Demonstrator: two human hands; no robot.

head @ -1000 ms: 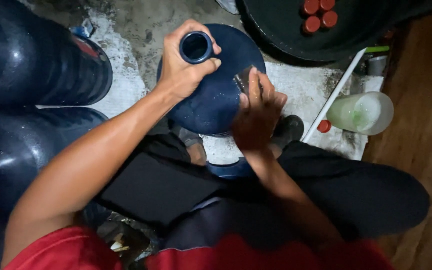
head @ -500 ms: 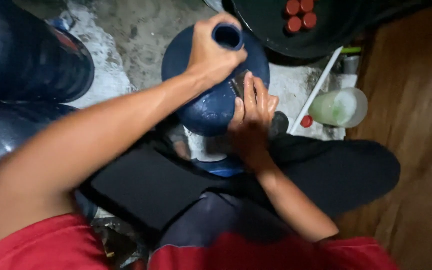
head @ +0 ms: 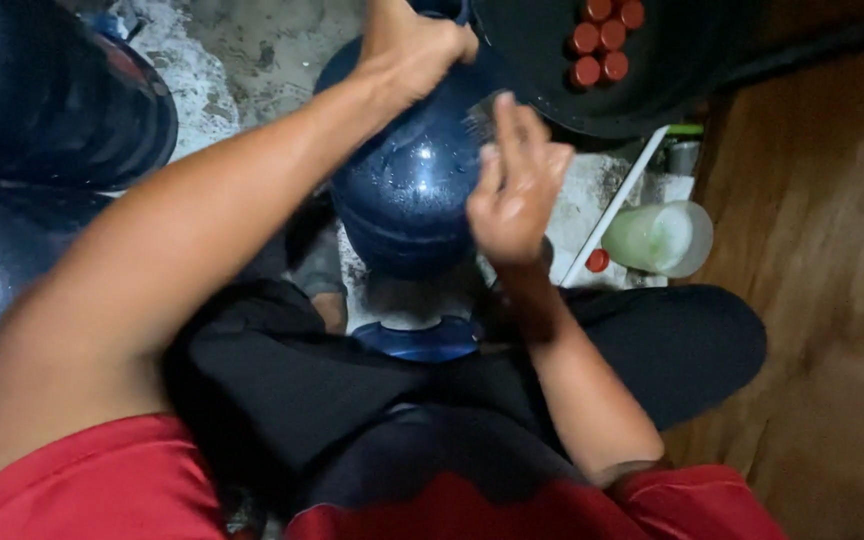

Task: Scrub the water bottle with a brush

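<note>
Blue plastic water jug (head: 407, 190) standing on concrete floor (head: 242, 45) between person's knees, tilting away toward black tub (head: 692, 70). Judging: bulky, stiff, wet and slick on belly; neck is surest hold. Left hand (head: 414, 45) clenching around neck at top edge. Right hand (head: 514, 185) pressing flat, fingers open, against jug's shoulder. Red caps (head: 602, 40) lying in tub. Versus half-second earlier: neck sliding nearer top edge, right hand shifting up jug's side.
</note>
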